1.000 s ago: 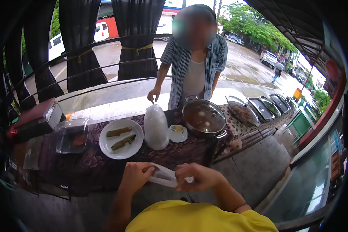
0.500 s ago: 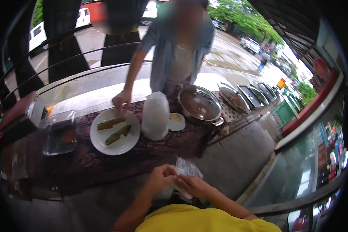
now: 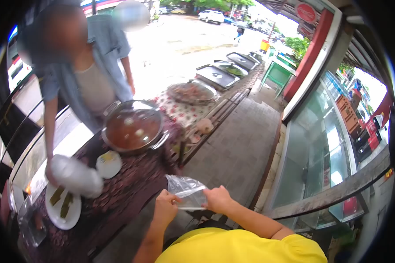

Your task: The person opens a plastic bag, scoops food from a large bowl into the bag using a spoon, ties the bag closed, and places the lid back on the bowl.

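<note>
Grey paving slabs (image 3: 232, 136) are laid through the middle of the frame, edged on the right by a glass case (image 3: 311, 149) whose smooth panes are streaked with reflections. Across the lower left, a dark purple cloth (image 3: 131, 188) with a mottled pattern is spread.

At lower centre, a thin, clear plastic bag (image 3: 187, 188) is stretched flat between two bare hands, its film wrinkled and shiny. One edge is pinched between the thumb and curled fingers of the left hand (image 3: 166, 205); the opposite side is gripped by the right hand (image 3: 219, 200), which is likewise closed on the film. Below them, a yellow shirt (image 3: 241, 245) of soft fabric is seen.

At the left, a whitish, rounded bundle (image 3: 77, 175), blurred and tilted, is held by another person (image 3: 94, 83) in a loose blue shirt. Beneath it, a smooth white plate (image 3: 74, 219) bearing two long greenish-brown pieces (image 3: 66, 206) is partly covered from view. Nearer the centre, a small white plate (image 3: 109, 168) is set just beside a round metal pot (image 3: 134, 125), filled with something glossy and reddish-brown. Higher up, rectangular metal trays (image 3: 217, 76) are lined along a red-and-white flowered cloth (image 3: 173, 107).
</note>
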Available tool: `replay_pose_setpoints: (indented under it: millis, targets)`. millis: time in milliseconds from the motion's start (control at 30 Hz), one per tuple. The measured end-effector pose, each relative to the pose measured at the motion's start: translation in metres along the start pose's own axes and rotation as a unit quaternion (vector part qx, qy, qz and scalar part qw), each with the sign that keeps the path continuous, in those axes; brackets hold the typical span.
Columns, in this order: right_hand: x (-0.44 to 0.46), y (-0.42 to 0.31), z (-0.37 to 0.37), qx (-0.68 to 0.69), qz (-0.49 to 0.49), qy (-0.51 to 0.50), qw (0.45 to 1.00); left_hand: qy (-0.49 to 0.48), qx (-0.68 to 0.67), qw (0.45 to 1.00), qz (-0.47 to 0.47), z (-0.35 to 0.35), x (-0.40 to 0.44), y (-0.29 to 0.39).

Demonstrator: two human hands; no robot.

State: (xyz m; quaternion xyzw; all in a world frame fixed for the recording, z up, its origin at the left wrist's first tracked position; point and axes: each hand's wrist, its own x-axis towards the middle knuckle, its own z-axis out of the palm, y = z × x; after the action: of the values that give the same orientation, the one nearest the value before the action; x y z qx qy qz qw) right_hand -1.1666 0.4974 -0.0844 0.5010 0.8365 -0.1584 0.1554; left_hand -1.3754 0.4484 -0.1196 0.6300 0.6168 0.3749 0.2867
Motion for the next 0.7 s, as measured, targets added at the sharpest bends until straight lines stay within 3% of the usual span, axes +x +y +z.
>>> replay_pose_setpoints:
  millis: [67,167,233,267,300,333,367,467,600,700]
  targets:
    - [0.002,0.064,0.008,0.008,-0.005,-0.024,1.0,0.03,0.048,0.997,0.047,0.056,0.042,0.016]
    - [-0.007,0.15,-0.004,0.038,0.08,-0.057,0.994,-0.004,0.045,0.994,0.099,0.124,0.097,0.07]
    - [-0.022,0.214,-0.048,0.175,0.067,-0.071,0.98,-0.038,0.01,0.99,0.133,0.161,0.134,0.11]
    - [-0.026,0.256,-0.064,0.268,0.0,-0.013,0.963,-0.072,-0.001,0.986,0.149,0.177,0.155,0.118]
    - [-0.031,0.288,-0.087,0.338,-0.074,0.14,0.928,-0.088,-0.005,0.983,0.159,0.191,0.175,0.129]
    - [-0.045,0.305,-0.14,0.378,-0.042,0.185,0.906,-0.104,-0.008,0.98,0.169,0.205,0.196,0.139]
    - [-0.057,0.32,-0.18,0.385,-0.055,0.29,0.874,-0.121,-0.013,0.976,0.18,0.221,0.217,0.149]
    - [-0.09,0.349,-0.244,0.387,-0.126,0.555,0.725,-0.157,-0.012,0.967,0.202,0.279,0.285,0.17]
    - [-0.07,0.438,-0.272,0.477,-0.477,0.402,0.619,-0.205,-0.032,0.952,0.226,0.372,0.393,0.195]
    - [-0.029,0.516,-0.313,0.507,-0.547,0.341,0.573,-0.26,-0.029,0.924,0.28,0.446,0.49,0.227]
